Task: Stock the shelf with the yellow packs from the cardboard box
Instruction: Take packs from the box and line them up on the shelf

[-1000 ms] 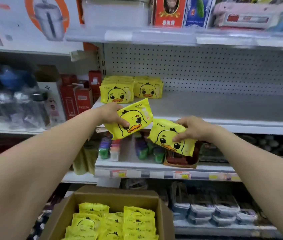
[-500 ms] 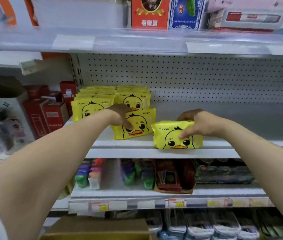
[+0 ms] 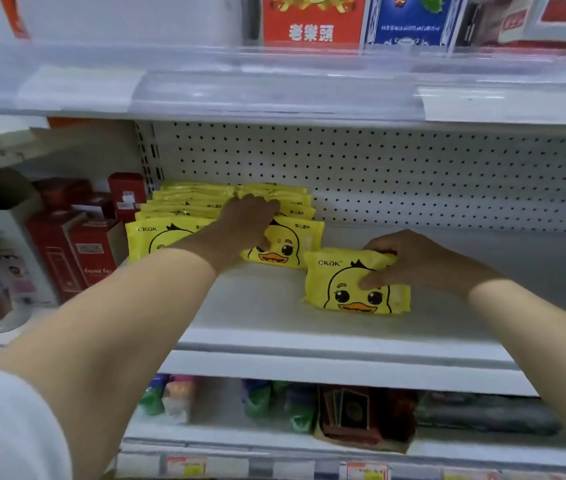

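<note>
Lettering "CKAK" on yellow pack [image 3: 338,291]

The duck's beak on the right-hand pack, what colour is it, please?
The beak is orange; head view.

My right hand [image 3: 416,263] grips 1 yellow duck pack [image 3: 350,289] standing on the shelf [image 3: 257,306], thumb on its face. My left hand [image 3: 247,226] holds another pack [image 3: 286,245] at the front of 2 yellow rows [image 3: 184,206]. Red boxes [image 3: 77,247] stand left of it.
</note>
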### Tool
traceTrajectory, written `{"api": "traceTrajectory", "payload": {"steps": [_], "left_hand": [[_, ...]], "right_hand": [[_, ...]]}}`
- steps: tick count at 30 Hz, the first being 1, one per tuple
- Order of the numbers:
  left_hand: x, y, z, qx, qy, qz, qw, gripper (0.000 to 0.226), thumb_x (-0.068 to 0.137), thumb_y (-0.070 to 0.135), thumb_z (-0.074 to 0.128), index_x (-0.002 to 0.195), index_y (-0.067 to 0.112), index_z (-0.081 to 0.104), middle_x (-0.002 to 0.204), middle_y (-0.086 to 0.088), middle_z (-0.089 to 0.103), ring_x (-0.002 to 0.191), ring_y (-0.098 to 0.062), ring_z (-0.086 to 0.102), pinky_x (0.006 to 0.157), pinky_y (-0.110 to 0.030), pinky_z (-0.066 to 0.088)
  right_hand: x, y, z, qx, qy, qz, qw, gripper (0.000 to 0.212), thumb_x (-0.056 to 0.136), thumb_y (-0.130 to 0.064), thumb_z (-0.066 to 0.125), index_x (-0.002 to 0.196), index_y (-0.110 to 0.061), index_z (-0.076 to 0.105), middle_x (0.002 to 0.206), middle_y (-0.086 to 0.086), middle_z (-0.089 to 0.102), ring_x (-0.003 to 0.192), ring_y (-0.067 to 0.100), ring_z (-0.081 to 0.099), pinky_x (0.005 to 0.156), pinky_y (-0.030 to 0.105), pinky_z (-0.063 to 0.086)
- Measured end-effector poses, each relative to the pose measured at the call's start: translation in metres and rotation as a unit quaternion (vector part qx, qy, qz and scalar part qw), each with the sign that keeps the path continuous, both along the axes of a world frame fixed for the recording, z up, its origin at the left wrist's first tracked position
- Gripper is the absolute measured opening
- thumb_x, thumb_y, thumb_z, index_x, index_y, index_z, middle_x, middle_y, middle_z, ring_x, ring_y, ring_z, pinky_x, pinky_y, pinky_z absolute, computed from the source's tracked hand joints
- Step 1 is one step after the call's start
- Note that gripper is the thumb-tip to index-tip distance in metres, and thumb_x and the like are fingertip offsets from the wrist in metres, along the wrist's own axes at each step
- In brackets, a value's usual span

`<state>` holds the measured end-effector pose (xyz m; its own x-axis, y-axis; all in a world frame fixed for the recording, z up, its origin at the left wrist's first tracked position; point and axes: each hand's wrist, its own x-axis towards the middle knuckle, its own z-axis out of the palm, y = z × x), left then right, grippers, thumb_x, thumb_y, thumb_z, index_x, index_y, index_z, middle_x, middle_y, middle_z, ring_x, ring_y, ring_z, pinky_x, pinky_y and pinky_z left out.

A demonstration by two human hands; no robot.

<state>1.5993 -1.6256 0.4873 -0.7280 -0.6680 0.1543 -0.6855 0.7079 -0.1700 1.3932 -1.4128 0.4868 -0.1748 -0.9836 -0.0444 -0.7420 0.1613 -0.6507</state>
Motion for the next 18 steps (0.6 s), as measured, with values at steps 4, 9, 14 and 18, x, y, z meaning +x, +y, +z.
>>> {"api": "traceTrajectory", "payload": {"steps": [4,9,14,18], "left_hand": [[-0.008,-0.013,-0.003,-0.05,-0.014,0.031,0.998,0.078,0.071,0.044,0.081,0.133,0.017,0.042,0.125,-0.008,0.051,0.119,-0.028,0.047,0.092,-0.04,0.044],[-0.001,-0.021,-0.001,-0.013,0.078,-0.015,0.997,0.066,0.075,0.054,0.074,0.125,0.02,0.049,0.122,-0.005,0.053,0.119,-0.026,0.045,0.094,-0.04,0.041],[0.014,-0.008,0.009,0.096,0.204,-0.115,0.968,0.05,0.081,0.071,0.054,0.109,0.029,0.061,0.098,0.012,0.067,0.111,-0.012,0.044,0.09,-0.035,0.042],[0.025,0.001,0.011,0.096,0.106,-0.11,0.984,0.078,0.055,0.082,0.065,0.116,0.035,0.054,0.1,0.011,0.061,0.111,-0.012,0.043,0.092,-0.034,0.042]], "right_hand": [[-0.002,-0.023,0.001,-0.01,0.012,0.01,1.0,0.034,0.066,-0.028,0.089,0.095,-0.032,0.073,0.088,-0.017,0.074,0.078,-0.001,0.07,0.071,0.019,0.053],[0.004,-0.051,0.0,-0.017,0.028,0.019,0.999,0.034,0.066,-0.029,0.09,0.095,-0.031,0.072,0.087,-0.016,0.073,0.074,-0.005,0.068,0.061,0.011,0.05],[0.024,-0.081,-0.003,-0.029,0.027,0.027,0.999,0.035,0.064,-0.031,0.091,0.094,-0.033,0.073,0.089,-0.014,0.074,0.082,0.001,0.069,0.072,0.021,0.054],[0.047,-0.106,-0.004,-0.055,0.06,0.033,0.996,0.032,0.064,-0.036,0.09,0.086,-0.025,0.07,0.074,-0.011,0.063,0.072,0.006,0.059,0.059,0.019,0.039]]}}
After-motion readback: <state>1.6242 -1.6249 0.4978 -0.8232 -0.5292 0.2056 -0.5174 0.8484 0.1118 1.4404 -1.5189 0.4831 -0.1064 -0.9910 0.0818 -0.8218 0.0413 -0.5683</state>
